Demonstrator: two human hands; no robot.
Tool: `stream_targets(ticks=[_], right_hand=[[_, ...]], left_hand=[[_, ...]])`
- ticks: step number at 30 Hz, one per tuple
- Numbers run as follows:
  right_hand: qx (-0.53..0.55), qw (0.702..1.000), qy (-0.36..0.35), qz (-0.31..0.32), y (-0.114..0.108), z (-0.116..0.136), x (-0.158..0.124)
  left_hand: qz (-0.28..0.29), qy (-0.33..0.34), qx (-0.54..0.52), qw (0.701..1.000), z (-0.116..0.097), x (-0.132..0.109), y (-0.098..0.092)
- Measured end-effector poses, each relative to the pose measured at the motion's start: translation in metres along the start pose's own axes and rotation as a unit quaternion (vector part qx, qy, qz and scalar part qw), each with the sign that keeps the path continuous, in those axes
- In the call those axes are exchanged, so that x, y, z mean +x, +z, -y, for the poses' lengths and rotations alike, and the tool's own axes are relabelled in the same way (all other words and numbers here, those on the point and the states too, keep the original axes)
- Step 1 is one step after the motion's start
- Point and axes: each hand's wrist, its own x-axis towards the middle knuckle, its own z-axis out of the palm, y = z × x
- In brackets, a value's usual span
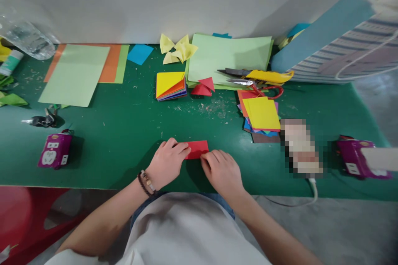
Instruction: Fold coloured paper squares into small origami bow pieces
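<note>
The red paper strip (pixel 197 149) lies flat on the green table (pixel 93 153), between the left hand (pixel 166 163) and right hand (pixel 221 172), each holding one end under closed fingers. Uneven pressure could skew it. The table's front edge (pixel 77 186) runs close behind the hands; open surface lies left of the left hand, and a stack of coloured paper squares (pixel 263 114) stands right of the right hand.

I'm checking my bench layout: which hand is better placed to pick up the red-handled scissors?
Your right hand, probably: it lies at the right end of the red paper rectangle, so the red-handled steel scissors sit nearer it than your beaded-bracelet left hand.
</note>
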Motion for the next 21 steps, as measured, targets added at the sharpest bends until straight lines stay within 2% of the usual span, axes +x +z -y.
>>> stream_targets(ticks=[4, 9, 21], right_hand=[[0.006, 1.0, -0.011, -0.009, 0.006, 0.014, 0.004], [0.009, 1.0, -0.019, -0.017, 0.011, 0.028, 0.009], [0.001, 0.999, -0.041, -0.025, 0.015, 0.035, 0.016]], left_hand=[[0.024, 0.035, 0.008, 0.999, 0.009, 0.003, -0.005], [0.029, 0.039, 0.011, 0.999, 0.013, 0.004, -0.006], [0.036, 0.05, 0.021, 0.998, 0.014, 0.006, -0.009]])
